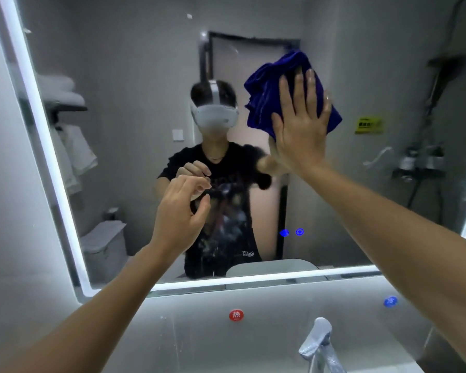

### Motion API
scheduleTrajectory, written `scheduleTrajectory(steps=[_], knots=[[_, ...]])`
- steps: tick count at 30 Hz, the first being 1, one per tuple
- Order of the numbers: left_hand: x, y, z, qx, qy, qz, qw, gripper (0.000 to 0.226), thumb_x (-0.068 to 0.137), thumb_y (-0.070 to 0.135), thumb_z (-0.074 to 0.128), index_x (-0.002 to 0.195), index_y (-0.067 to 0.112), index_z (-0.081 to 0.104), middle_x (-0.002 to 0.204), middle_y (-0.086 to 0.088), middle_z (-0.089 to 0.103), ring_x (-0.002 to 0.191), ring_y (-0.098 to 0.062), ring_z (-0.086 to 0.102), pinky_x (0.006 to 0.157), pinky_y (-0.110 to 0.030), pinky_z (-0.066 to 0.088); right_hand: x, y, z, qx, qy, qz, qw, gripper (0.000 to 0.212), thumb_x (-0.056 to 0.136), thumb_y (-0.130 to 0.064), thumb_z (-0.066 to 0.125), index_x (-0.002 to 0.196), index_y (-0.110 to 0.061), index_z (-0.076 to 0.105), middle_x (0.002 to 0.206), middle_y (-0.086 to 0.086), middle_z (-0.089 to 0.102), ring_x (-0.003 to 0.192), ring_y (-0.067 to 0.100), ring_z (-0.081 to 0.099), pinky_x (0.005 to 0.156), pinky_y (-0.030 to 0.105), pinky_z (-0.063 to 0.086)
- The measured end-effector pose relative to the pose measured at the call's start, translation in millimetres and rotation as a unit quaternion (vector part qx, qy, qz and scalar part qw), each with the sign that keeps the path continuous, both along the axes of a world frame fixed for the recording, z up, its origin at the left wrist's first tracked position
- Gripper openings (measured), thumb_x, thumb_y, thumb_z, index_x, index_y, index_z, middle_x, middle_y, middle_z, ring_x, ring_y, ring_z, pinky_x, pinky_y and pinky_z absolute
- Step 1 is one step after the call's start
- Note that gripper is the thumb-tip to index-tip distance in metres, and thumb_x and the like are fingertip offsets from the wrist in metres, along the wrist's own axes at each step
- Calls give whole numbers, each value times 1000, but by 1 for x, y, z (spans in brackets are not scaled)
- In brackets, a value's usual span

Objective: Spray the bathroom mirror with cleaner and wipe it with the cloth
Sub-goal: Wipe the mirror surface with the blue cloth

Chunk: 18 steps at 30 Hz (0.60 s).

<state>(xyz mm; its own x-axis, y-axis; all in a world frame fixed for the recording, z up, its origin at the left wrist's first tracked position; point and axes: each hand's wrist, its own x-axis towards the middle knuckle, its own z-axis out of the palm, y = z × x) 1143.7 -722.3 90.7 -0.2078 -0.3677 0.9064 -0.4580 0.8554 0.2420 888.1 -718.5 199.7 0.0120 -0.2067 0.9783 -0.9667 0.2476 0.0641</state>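
Two hands up: right hand presses the blue cloth flat, fingers straight, on the upper mirror, left hand loosely curled and empty, so we're mid-wipe, next sweep wants steady pressure across the glass

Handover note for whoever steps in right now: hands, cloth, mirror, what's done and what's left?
Right hand: flat, fingers straight, pressing the blue cloth against the mirror, upper right of centre.
Left hand: raised before the glass, fingers loosely curled, holding nothing.
Cleaner bottle: not in view.
Done: wiping is under way; whether spraying happened cannot be told.
Left: wipe the rest of the mirror.
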Motion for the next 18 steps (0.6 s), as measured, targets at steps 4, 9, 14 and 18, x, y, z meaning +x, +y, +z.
scheduleTrajectory(steps=[4, 9, 14, 18], knots=[[-5, 1, -10, 9, 37, -42, 998, 15, 88, 7, 65, 102, 13, 61, 99, 5, 60, 91, -10, 54, 83, -14, 46, 12, -5, -62, 16, 59, 3, 998, 62, 102, -42, 40, 156, -18, 22, 162, 11, 22, 151, 28, 18, 120, 53, 15], [-22, 5, -41, 47, 73, -71, 994, 15, 89, 7, 67, 102, 12, 61, 99, 0, 62, 89, -15, 60, 78, -35, 57, 19, 2, -133, 73, 117, 23, 990, 59, 102, -38, 44, 155, -20, 25, 162, 10, 22, 151, 28, 17, 121, 52, 11], [-47, 19, -52, 55, 42, -76, 995, 21, 91, 17, 60, 111, 13, 62, 109, -1, 64, 101, -17, 60, 87, -42, 56, 5, 12, -141, 105, 180, 39, 977, 53, 104, -38, 40, 153, -21, 30, 161, 6, 21, 151, 26, 18, 121, 51, 16], [-74, 30, -15, 16, 50, -45, 998, 25, 92, 20, 55, 115, 14, 61, 116, -1, 62, 110, -11, 52, 98, -28, 47, -4, 15, -133, 94, 198, 68, 973, 50, 105, -37, 42, 153, -22, 34, 160, 4, 28, 150, 24, 21, 120, 50, 24]])
